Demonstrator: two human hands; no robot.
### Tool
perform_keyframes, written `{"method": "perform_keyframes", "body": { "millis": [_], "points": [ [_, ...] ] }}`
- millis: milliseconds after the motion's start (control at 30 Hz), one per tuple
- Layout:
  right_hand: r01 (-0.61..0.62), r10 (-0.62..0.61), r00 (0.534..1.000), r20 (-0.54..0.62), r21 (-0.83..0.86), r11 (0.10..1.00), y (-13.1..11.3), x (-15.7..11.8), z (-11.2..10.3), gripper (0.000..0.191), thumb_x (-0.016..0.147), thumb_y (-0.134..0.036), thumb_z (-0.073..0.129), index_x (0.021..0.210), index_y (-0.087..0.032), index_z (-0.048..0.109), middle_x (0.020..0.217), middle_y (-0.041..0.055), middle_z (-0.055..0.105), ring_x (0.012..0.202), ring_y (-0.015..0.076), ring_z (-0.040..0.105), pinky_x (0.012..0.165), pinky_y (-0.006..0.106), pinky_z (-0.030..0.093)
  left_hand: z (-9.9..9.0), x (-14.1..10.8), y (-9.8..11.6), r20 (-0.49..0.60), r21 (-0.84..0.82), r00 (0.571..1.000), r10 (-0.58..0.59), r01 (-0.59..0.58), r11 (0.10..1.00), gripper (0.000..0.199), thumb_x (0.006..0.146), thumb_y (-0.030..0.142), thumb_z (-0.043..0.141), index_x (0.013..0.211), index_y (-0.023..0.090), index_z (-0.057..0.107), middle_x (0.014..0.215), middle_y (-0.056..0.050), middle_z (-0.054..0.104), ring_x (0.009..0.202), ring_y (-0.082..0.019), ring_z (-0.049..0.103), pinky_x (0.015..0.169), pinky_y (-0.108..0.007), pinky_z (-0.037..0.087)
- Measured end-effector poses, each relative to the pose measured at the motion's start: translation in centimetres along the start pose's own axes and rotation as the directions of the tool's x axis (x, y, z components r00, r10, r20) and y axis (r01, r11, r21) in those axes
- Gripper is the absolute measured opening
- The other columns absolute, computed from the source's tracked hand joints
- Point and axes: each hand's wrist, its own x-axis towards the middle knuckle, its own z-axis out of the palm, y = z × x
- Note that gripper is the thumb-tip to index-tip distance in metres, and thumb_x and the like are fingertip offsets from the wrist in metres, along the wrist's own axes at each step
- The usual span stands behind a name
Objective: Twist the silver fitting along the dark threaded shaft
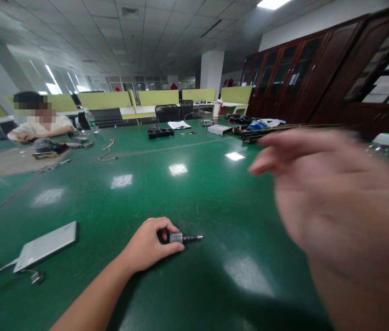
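My left hand rests on the green tabletop. Thumb and fingers close around a small silver metal cylinder with a thin dark stepped shaft, which lies on its side and points right; its rear end is hidden in the hand. My right hand is raised at the right, close to the camera and away from the cylinder. Motion smears its fingers, so I cannot make out whether anything is between them.
A pale power bank with a white cable lies at the left. Farther off are a black tray, a grey box, a tan cable and a bottle. A person sits across the table at the far left.
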Motion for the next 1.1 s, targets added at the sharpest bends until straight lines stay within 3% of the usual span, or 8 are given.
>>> {"method": "perform_keyframes", "body": {
  "millis": [100,167,233,367,533,1100],
  "points": [
    [-0.059,0.08,0.958,0.277,-0.085,0.995,2.4,-1.5,3.0,0.023,0.082,-0.018,0.065,0.104,-0.021,0.068,0.091,0.0032,0.068,0.084,0.0175,0.061,0.078,0.032,0.051,0.0,0.1,0.0,0.014,-0.01,1.0,-0.011,0.011,1.0,0.025,0.072,0.038,0.077,0.086,0.018,0.071,0.074,0.0,0.065,0.07,-0.016,0.059,0.066,-0.026,0.041],
    [-0.037,0.129,0.87,0.476,-0.196,0.98,4.5,-2.8,4.9,0.031,0.072,-0.013,0.07,0.102,-0.018,0.069,0.092,0.0043,0.067,0.086,0.0184,0.06,0.079,0.033,0.048,0.0,0.1,0.0,0.016,-0.016,1.0,-0.01,0.01,1.0,0.024,0.071,0.037,0.078,0.086,0.019,0.071,0.073,0.001,0.065,0.07,-0.016,0.059,0.066,-0.026,0.041],
    [-0.021,0.165,0.788,0.593,-0.242,0.97,6.2,-3.8,6.4,0.03,0.069,-0.018,0.073,0.099,-0.018,0.07,0.091,0.0043,0.067,0.085,0.0185,0.059,0.078,0.032,0.046,0.0,0.1,0.0,0.008,-0.019,1.0,-0.003,0.004,1.0,0.023,0.071,0.036,0.078,0.085,0.019,0.071,0.072,0.001,0.064,0.07,-0.016,0.059,0.066,-0.026,0.04],
    [-0.043,0.22,0.786,0.578,-0.304,0.952,7.5,-4.7,7.8,0.019,0.071,-0.018,0.072,0.09,-0.019,0.071,0.084,0.0023,0.067,0.081,0.0166,0.058,0.074,0.028,0.043,0.0,0.1,-0.2,0.01,-0.019,1.0,0.005,-0.005,1.0,0.021,0.072,0.036,0.077,0.084,0.019,0.072,0.072,0.001,0.064,0.07,-0.016,0.059,0.065,-0.026,0.04],
    [-0.032,0.182,0.788,0.589,-0.256,0.966,7.7,-4.6,8.3,0.012,0.075,-0.019,0.071,0.087,-0.019,0.074,0.076,0.0009,0.065,0.074,0.0133,0.058,0.068,0.024,0.041,0.0,0.0,-0.2,0.0,-0.021,1.0,0.024,-0.024,0.999,0.021,0.073,0.036,0.077,0.083,0.018,0.071,0.072,0.001,0.064,0.07,-0.016,0.058,0.066,-0.026,0.04],
    [0.016,0.14,0.747,0.65,-0.228,0.974,7.9,-4.1,7.4,0.012,0.077,-0.019,0.069,0.087,-0.016,0.075,0.074,0.0029,0.066,0.069,0.0137,0.059,0.065,0.024,0.042,0.2,0.0,-0.2,-0.008,-0.028,0.999,0.046,-0.046,0.999,0.02,0.074,0.035,0.076,0.08,0.018,0.068,0.073,0.001,0.064,0.069,-0.016,0.058,0.065,-0.026,0.041]
  ]
}}
